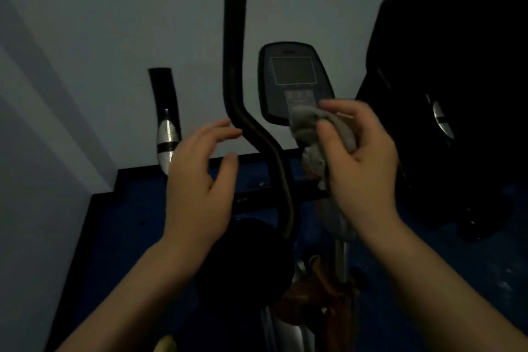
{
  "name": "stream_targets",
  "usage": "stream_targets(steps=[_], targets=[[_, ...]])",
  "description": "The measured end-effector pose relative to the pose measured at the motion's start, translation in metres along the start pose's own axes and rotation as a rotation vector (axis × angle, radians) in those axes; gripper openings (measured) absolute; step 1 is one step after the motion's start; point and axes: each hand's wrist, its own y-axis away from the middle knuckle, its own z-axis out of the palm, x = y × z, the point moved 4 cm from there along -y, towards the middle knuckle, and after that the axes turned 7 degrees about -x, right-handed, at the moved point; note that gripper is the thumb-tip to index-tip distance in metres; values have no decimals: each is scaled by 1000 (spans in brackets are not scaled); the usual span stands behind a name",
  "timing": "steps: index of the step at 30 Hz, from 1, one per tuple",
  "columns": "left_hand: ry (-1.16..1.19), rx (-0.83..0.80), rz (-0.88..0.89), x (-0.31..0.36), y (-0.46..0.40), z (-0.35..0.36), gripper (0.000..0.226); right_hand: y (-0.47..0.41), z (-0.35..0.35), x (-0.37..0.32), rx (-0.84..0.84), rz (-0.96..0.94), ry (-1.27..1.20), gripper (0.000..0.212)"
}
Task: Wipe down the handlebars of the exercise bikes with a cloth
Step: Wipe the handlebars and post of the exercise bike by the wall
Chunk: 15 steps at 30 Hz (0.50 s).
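Grey cloth gripped in right hand, beside black handlebar

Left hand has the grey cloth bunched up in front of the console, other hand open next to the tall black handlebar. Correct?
Not quite: the hands are swapped. The head view shows the right hand holding the bunched grey cloth in front of the console, while the left hand is open beside the tall black handlebar.

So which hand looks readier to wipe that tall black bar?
Probably the right hand: it holds the grey cloth beside the tall black handlebar. The left hand is open and empty.
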Motion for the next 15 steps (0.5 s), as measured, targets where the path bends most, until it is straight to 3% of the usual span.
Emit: stream_targets(steps=[2, 4, 7, 11, 15], targets=[[66, 144, -60, -13, 3, -18, 27, -6, 39, -21, -219, -52, -79, 18], [51, 245, -82, -29, 4, -38, 29, 2, 80, -25, -522, -48, 8, 22], [-4, 233, -106, -51, 0, -58, 33, 16, 105, -9, -837, -24, 223, 27], [-5, 72, -81, -66, 4, -62, 33, 18, 85, 1, -1061, 7, 409, 41], [53, -5, -119, -76, 13, -57, 35, 25, 85, -1, -1178, 32, 571, 49]])
